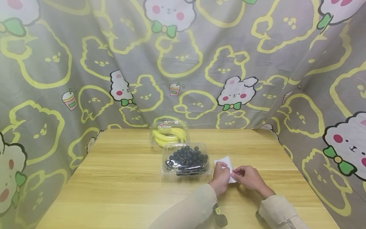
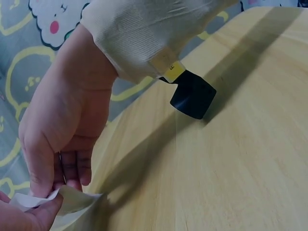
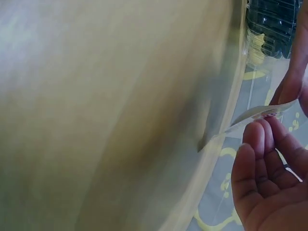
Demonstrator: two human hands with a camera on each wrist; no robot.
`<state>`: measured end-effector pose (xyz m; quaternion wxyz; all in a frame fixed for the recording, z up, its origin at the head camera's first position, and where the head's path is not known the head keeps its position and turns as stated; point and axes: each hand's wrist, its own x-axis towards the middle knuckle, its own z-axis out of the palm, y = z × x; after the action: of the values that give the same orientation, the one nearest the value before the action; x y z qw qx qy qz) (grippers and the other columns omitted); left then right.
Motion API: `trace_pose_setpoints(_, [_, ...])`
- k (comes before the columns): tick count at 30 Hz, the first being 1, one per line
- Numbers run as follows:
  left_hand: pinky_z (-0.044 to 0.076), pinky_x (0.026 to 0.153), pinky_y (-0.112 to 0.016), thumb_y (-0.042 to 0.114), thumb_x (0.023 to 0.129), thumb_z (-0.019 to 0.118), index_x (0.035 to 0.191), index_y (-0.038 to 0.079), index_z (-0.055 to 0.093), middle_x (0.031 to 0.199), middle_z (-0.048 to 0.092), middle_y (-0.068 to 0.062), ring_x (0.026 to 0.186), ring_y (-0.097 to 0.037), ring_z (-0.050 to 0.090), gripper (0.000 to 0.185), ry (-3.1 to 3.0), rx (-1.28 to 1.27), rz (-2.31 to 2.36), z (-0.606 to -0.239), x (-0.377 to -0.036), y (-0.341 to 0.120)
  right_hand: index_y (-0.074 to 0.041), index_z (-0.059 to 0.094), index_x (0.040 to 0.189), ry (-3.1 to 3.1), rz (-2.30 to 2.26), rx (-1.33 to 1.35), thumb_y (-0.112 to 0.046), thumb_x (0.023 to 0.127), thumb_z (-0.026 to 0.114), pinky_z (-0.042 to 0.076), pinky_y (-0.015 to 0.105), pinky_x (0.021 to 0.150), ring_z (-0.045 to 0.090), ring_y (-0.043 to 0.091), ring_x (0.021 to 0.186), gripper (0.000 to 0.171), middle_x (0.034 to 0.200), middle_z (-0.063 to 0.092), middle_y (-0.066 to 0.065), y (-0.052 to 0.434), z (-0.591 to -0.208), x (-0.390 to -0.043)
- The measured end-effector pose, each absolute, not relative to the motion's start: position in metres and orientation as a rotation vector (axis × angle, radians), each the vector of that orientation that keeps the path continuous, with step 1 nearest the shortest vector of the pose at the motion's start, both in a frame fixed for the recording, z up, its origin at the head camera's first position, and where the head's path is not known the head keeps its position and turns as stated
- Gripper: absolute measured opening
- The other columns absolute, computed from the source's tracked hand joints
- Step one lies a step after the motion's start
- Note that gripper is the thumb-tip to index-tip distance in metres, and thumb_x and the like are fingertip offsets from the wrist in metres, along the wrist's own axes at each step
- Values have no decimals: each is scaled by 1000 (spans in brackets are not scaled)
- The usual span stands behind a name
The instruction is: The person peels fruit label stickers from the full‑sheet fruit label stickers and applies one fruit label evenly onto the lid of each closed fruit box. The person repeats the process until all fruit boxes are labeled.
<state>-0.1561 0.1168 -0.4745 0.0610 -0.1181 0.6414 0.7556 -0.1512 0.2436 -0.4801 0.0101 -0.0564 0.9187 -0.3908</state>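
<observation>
1. Left hand (image 1: pixel 220 178) and right hand (image 1: pixel 248 176) together, both pinching a white paper (image 1: pixel 227 162) between fingertips.
2. Paper held just above the worktop (image 1: pixel 120 178), just right of the grape box (image 1: pixel 186 158).
3. Banana box (image 1: pixel 169 133) behind the grapes, touching.

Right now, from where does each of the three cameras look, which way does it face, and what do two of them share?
Head: sits above, faces forward and down at the light wooden table, both hands and sleeves, the small white paper sheet, the clear plastic box of dark grapes.
Left wrist: sits at the forearm, looks along the left hand pinching the sheet.
Right wrist: sits low beside the table edge, looks at the right hand holding the sheet.
Shared: all views show the sheet held between both hands.
</observation>
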Motion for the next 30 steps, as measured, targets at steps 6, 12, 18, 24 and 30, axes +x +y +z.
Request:
trace_pose_setpoints(6, [48, 71, -33, -8, 81, 49, 98, 4, 49, 93, 50, -10, 83, -24, 52, 21, 1979, -355, 2251, -476, -155, 115, 1, 73, 94, 2921, -1127, -249, -19, 86, 73, 54, 31, 64, 62, 13, 70, 21, 81, 71, 4, 243, -477, -150])
trace_pose_setpoints(12, [47, 68, -31, -10, 78, 47, 98, 4, 48, 93, 50, -9, 82, -24, 53, 24, 2009, -323, 2240, -477, -154, 114, -11, 68, 66, 2979, -992, -321, -12, 89, 67, 42, 25, 50, 47, 9, 52, 23, 58, 57, -7, 240, -474, -150])
trace_pose_setpoints(18, [46, 64, -28, -10, 78, 46, 95, 6, 47, 89, 49, -9, 78, -23, 53, 24, 2006, -295, 2246, -477, -156, 114, -7, 74, 80, 2994, -942, -391, -9, 85, 70, 45, 26, 55, 49, 10, 58, 7, 69, 66, -4, 239, -474, -148])
trace_pose_setpoints(24, [45, 70, -32, -12, 76, 46, 96, 5, 45, 91, 48, -10, 81, -24, 50, 26, 2050, -296, 2210, -479, -157, 112, -4, 74, 90, 3027, -961, -366, -11, 86, 70, 53, 31, 66, 59, 10, 70, 9, 82, 71, 0, 241, -477, -151])
trace_pose_setpoints(30, [48, 73, -34, -17, 71, 47, 97, 6, 44, 95, 48, -11, 86, -26, 51, 34, 2052, -298, 2196, -477, -158, 112, -6, 72, 88, 3029, -1006, -330, -12, 85, 71, 53, 32, 66, 59, 11, 70, 6, 76, 67, -3, 241, -478, -153])
